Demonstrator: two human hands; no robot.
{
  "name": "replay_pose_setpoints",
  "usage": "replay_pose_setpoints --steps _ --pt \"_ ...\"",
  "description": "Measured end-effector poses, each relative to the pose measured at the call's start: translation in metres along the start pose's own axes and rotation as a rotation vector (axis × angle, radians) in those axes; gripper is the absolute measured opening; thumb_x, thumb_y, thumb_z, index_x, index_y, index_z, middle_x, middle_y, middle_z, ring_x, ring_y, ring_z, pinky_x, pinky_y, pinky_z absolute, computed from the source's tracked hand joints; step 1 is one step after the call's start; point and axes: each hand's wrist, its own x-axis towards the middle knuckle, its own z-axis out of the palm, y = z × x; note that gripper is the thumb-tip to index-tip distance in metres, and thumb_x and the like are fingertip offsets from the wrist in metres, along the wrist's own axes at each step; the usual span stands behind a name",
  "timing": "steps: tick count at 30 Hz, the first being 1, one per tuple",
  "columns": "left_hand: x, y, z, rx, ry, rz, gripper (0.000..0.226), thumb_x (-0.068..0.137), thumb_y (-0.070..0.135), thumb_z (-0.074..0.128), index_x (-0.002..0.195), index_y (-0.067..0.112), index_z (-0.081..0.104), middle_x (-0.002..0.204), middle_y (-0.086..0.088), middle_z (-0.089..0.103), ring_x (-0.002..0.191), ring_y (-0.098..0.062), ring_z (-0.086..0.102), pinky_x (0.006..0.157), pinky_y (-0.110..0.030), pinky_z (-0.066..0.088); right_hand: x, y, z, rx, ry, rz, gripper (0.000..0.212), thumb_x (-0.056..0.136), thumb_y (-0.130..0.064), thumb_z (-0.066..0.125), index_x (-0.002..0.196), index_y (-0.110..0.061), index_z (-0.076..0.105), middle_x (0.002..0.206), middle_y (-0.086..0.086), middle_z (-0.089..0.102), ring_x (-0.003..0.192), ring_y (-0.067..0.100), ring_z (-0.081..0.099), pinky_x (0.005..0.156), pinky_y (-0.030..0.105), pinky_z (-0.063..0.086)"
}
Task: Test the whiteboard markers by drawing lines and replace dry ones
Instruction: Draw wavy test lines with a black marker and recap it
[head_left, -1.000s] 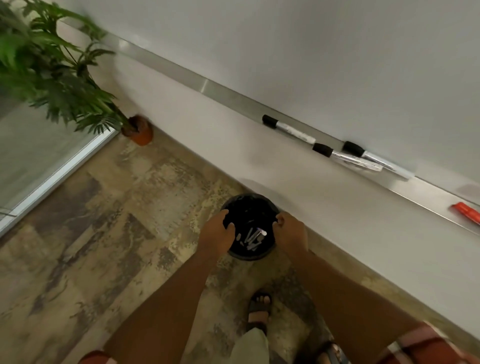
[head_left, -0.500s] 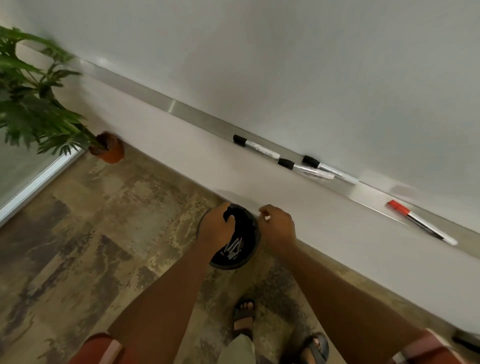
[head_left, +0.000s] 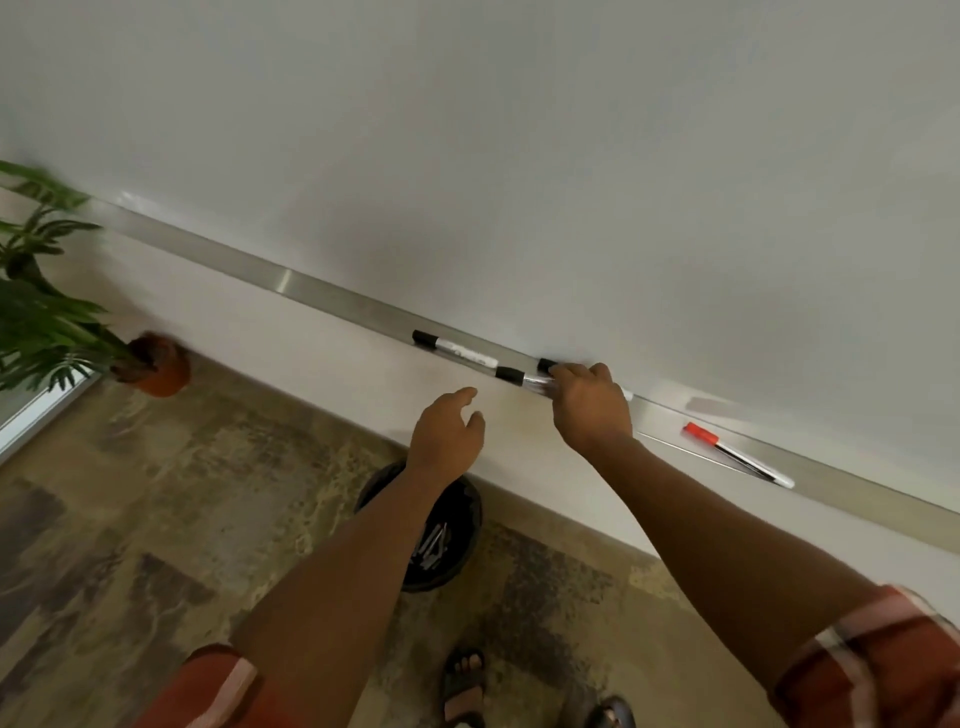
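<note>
Across the whiteboard (head_left: 519, 156), bare room stood open for test lines. Since 1 second ago I had left the black bin (head_left: 447, 540) on the floor and raised both hands to the tray (head_left: 311, 291). My right hand (head_left: 589, 405) curled onto 2 black-capped markers (head_left: 511, 375); whether it gripped, I couldn't tell. My left hand (head_left: 447, 431) hovered near, fingers loosely spread. Testing could begin.

1. Black caps are seen on three markers: one (head_left: 453, 350) left of the right hand (head_left: 589, 408), two at its fingers, w/ clear-to-white barrels.
2. A red cap is seen on the marker (head_left: 737, 454) right of the grip.
3. Tray (head_left: 332, 299): silver-grey.
4. Bin (head_left: 457, 530): black.
5. Sleeves: red & white plaid.
6. Floor: mottled tan/brown.
</note>
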Motion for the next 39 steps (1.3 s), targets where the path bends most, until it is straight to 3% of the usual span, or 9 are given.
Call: replay_pose_setpoints --steps 3,8,15,18,23,28,33,36,39 --pt "0.005 0.004 0.001 0.014 -0.003 0.029 0.044 0.102 0.023 0.050 0.146 0.019 0.049 0.142 0.000 0.055 0.131 -0.019 0.050 0.107 -0.030 0.039 0.005 0.002 0.000 -0.059 -0.045 -0.031 0.042 0.096 -0.009 0.049 0.136 -0.017 0.057 0.133 0.004 0.058 0.114 0.031 0.050 0.085 0.040 0.049" --pt "0.014 0.007 0.002 0.032 -0.009 0.053 0.043 0.102 0.023 0.051 0.145 0.019 0.050 0.141 0.002 0.056 0.131 -0.018 0.050 0.107 -0.029 0.039 0.008 0.001 0.003 -0.106 -0.055 0.016 0.033 0.096 -0.012 0.050 0.126 -0.016 0.062 0.118 0.009 0.055 0.109 0.032 0.049 0.083 0.041 0.049" --pt "0.024 0.023 0.003 0.008 0.005 0.142 0.043 0.102 0.022 0.051 0.144 0.018 0.051 0.143 0.002 0.055 0.133 -0.016 0.049 0.112 -0.028 0.037 0.003 0.006 -0.005 -0.149 -0.097 0.078 0.032 0.093 -0.011 0.050 0.123 -0.018 0.057 0.121 0.007 0.058 0.114 0.030 0.046 0.089 0.042 0.043" --pt "0.028 0.035 0.003 0.008 0.040 0.215 0.041 0.102 0.021 0.052 0.143 0.018 0.053 0.144 0.001 0.055 0.133 -0.015 0.049 0.109 -0.022 0.034 -0.003 0.014 -0.010 -0.149 -0.053 0.084 0.031 0.091 -0.009 0.049 0.120 -0.019 0.053 0.114 0.004 0.064 0.108 0.029 0.047 0.081 0.039 0.039" --pt "0.032 0.058 0.001 0.093 0.008 0.421 0.046 0.101 0.025 0.055 0.146 0.019 0.049 0.149 0.002 0.048 0.137 -0.014 0.044 0.113 -0.028 0.036 -0.020 0.026 -0.030 -0.074 0.121 0.038 0.018 0.098 -0.018 0.053 0.114 -0.020 0.061 0.105 0.001 0.068 0.102 0.030 0.052 0.074 0.038 0.035" --pt "0.034 0.089 -0.004 0.168 -0.051 0.574 0.057 0.094 0.037 0.067 0.146 0.021 0.048 0.150 0.005 0.046 0.138 -0.011 0.041 0.113 -0.024 0.031 -0.033 0.036 -0.076 0.260 0.168 0.050 0.017 0.101 -0.026 0.056 0.111 -0.019 0.067 0.097 0.003 0.067 0.089 0.026 0.059 0.068 0.032 0.040" --pt "0.028 0.123 -0.010 0.171 0.014 0.717 0.042 0.096 0.032 0.065 0.136 0.020 0.059 0.130 0.004 0.061 0.120 -0.014 0.054 0.103 -0.031 0.046 -0.052 0.037 -0.142 0.626 0.242 0.147 0.011 0.094 -0.034 0.067 0.098 -0.024 0.070 0.080 -0.012 0.066 0.068 0.005 0.058 0.061 0.017 0.041" --pt "0.019 0.149 -0.014 0.135 0.071 0.816 0.030 0.098 0.030 0.062 0.125 0.018 0.067 0.108 0.004 0.065 0.098 -0.014 0.058 0.085 -0.037 0.053 -0.069 0.038 -0.181 0.990 0.271 0.196 0.004 0.091 -0.024 0.071 0.091 -0.022 0.075 0.084 -0.002 0.073 0.070 0.013 0.066 0.064 0.024 0.048" --pt "0.006 0.179 -0.019 0.134 0.119 0.946 0.026 0.098 0.031 0.060 0.119 0.018 0.069 0.101 0.005 0.063 0.090 -0.013 0.056 0.077 -0.034 0.053 -0.081 0.037 -0.214 1.299 0.291 0.245 0.011 0.092 -0.024 0.071 0.085 -0.016 0.073 0.081 0.006 0.070 0.076 0.021 0.066 0.064 0.032 0.050"
